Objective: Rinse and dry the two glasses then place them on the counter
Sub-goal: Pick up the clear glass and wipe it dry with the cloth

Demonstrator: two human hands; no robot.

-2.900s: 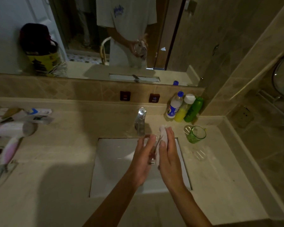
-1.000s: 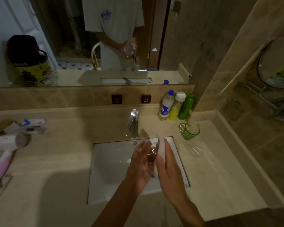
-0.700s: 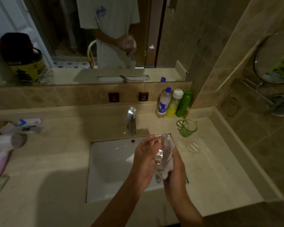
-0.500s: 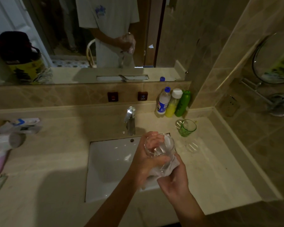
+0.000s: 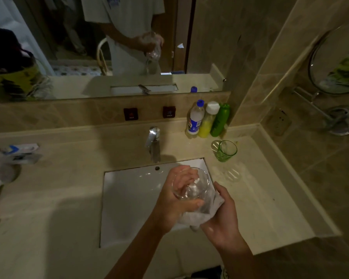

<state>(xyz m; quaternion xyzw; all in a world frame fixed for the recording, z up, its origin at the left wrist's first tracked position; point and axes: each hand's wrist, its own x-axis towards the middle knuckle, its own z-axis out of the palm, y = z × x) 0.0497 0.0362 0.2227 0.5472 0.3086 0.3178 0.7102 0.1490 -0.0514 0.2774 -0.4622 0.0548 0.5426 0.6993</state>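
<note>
A clear glass (image 5: 191,185) is held over the right side of the white sink (image 5: 129,198), its mouth tilted toward me. My left hand (image 5: 174,200) wraps around its side. My right hand (image 5: 222,216) presses a white cloth (image 5: 201,212) against the glass's base and underside. A green glass (image 5: 226,151) stands upright on the beige counter (image 5: 260,198) to the right of the tap.
The chrome tap (image 5: 154,143) stands behind the sink. Three bottles (image 5: 208,119) line the back right corner. A hair dryer (image 5: 2,174) and small boxes (image 5: 20,152) lie at the left. A mirror (image 5: 109,45) fills the back wall.
The glass turned from sideways between both palms to mouth-up in my left hand. The cloth moved from its side to its base under my right hand.
</note>
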